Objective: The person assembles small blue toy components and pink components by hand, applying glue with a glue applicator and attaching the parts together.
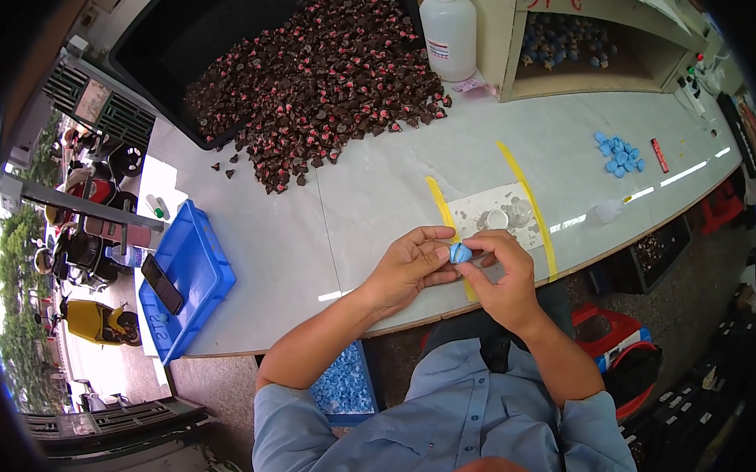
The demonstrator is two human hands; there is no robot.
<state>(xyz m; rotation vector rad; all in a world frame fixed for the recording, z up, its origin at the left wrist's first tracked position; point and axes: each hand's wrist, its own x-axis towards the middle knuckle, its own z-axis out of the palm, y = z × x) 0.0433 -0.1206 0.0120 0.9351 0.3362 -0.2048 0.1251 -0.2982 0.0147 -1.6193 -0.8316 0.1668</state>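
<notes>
Close to the table's front edge, my left hand [412,264] and my right hand [504,279] meet around a small rounded blue piece [460,253]. Fingers and thumbs of both hands pinch it from either side; a dark line shows across its top. Just beyond my fingers lies a stained white sheet [526,233], with strips of yellow tape [539,211] along its sides. A small round white dish [497,219] stands on that sheet. Farther right is a cluster of similar blue pieces [619,155].
A heap of small dark brown and red parts [317,81] spills from a black bin [171,54]. Behind stand a white jug [448,37] and a shelf box [587,86]. At left a blue tray [223,276] holds a phone [162,284]. A red stick [659,155] and translucent squeeze bottle [608,212] lie right.
</notes>
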